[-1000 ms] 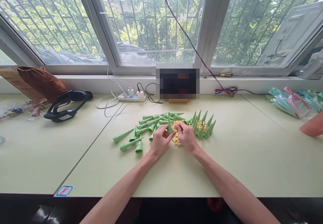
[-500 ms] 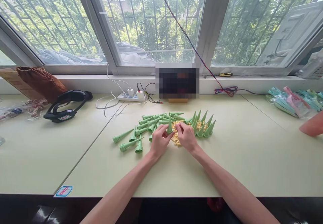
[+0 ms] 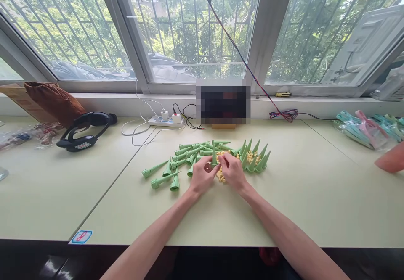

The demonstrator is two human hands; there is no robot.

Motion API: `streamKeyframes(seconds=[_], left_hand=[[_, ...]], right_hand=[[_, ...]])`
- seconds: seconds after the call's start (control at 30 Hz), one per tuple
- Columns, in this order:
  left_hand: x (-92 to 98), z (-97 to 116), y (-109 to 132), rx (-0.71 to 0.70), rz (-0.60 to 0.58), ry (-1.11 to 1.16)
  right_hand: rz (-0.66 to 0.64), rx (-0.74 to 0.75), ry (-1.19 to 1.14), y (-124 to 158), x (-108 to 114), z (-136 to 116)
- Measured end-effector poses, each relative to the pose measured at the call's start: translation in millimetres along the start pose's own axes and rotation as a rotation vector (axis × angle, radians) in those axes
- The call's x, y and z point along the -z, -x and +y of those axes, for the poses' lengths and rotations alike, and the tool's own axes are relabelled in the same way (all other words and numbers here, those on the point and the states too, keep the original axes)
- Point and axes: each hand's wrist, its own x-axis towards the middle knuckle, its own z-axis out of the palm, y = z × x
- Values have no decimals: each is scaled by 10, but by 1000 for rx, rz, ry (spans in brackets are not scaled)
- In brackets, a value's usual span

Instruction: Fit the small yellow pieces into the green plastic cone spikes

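Head view: left hand [image 3: 202,176] holds one upright green spike [image 3: 213,154].

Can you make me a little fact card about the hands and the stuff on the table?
Left hand: holding one green cone, tip up
Right hand: by the yellow pieces; can't tell if it holds one
Left side: mostly lying green cones
Right side: standing green cones
Further left: black headset
Back: white power strip

Daylight, bright, through grey-framed glass windows [image 3: 268,32]; green leafy trees [image 3: 227,27] beyond partly washed out. Shadows soft beneath green tapered plastic spikes [image 3: 178,162]. White glare, glossy black surface [image 3: 51,266], lower left. Dark rectangular object [image 3: 223,103], pixelated. Edges stretched, wide-angle.
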Motion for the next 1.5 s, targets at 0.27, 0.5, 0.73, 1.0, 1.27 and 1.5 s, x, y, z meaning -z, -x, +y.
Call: streamKeyframes(seconds=[0.27,0.5,0.73,1.0,1.27,1.5], left_hand=[[9,-24,30,-92,9,-104],[21,-31,35,-120,-33,-74],[24,2,27,-101,-99,-6],[3,-1,1,-5,-112,29],[2,26,-26,86,-56,87],[13,1,-27,43,-12,58]], right_hand=[[14,0,13,3,13,-18],[40,-11,7,-11,43,-66],[55,-80,-38,-15,51,-90],[52,-88,-26,-21,33,-45],[49,43,-11,-7,6,39],[58,92,27,-13,7,65]])
